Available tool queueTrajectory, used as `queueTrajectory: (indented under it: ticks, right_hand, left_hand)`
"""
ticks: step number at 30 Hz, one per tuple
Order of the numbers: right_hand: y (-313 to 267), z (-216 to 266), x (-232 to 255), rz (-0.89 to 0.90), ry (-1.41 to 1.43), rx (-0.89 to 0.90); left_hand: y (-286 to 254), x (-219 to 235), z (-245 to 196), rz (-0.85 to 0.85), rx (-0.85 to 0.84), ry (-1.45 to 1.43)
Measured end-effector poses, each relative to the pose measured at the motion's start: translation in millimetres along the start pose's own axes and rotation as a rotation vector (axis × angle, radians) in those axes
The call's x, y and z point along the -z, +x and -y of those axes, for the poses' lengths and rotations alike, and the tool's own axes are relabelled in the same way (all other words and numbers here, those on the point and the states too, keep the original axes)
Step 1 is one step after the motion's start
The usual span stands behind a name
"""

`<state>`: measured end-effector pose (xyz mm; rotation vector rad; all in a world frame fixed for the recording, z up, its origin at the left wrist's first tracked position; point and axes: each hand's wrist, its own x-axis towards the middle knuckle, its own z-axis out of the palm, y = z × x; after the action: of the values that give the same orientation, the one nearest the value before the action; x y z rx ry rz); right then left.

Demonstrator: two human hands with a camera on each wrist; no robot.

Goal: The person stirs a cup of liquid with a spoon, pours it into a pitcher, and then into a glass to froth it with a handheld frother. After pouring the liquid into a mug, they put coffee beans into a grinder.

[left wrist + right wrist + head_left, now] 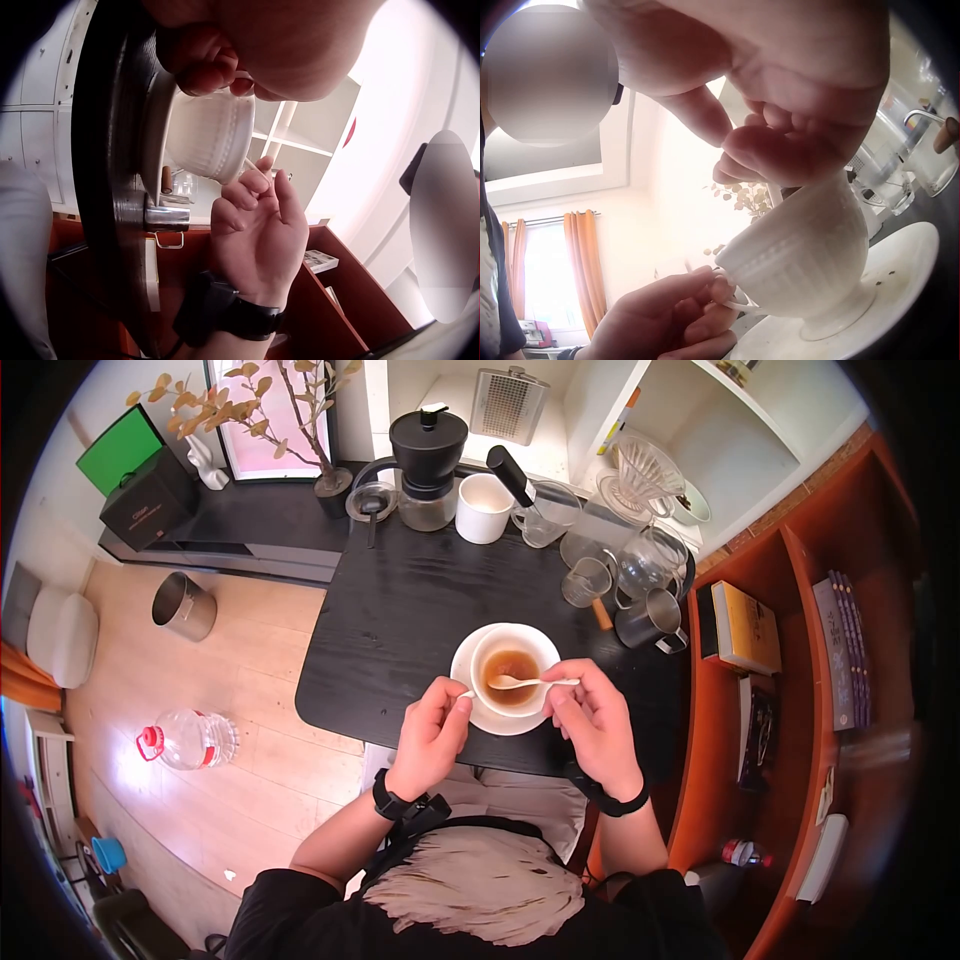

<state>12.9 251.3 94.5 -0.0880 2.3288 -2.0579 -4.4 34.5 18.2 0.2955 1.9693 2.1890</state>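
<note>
A white cup (479, 660) with brown liquid (508, 662) in it stands on a white saucer (500, 726) near the table's front edge. My left hand (432, 730) is at the cup's left side, its fingers pinching the small handle (744, 306). With thumb and fingertips my right hand (595, 722) holds a white spoon (545, 682) across the right rim, its bowl at the liquid. Ribbed sides of the cup show close up in both wrist views. A few dark specks (885, 279) lie on the saucer in the right wrist view.
Along the black table's (400, 610) back stand a coffee grinder (428, 460), a white mug (484, 508) and glassware. A metal pitcher (650, 618) stands at the right, near a wooden bookshelf (790, 660). A large plastic bottle (195, 740) lies on the floor at left.
</note>
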Motion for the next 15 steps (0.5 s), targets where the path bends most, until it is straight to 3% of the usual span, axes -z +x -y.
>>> queueTrajectory:
  ticks: [4, 7, 11, 15]
  right_hand:
    - [5.6, -1.8, 0.8, -0.065, 0.145, -0.101]
    - [8.4, -12.7, -8.0, -0.160, 0.153, -0.051]
    - [6.0, -8.1, -20.8, -0.222, -0.171, 0.032]
    - [-2.9, -9.4, -12.3, -0.201, -0.131, 0.040]
  left_hand:
    - [0.3, -0.9, 1.7, -0.001, -0.006, -0.001]
    - [0.2, -0.3, 0.5, 0.002, -0.009, 0.009]
    - [0.4, -0.6, 0.0, -0.001, -0.008, 0.014]
    - [0.0, -0.2, 1.1, -0.002, -0.013, 0.008]
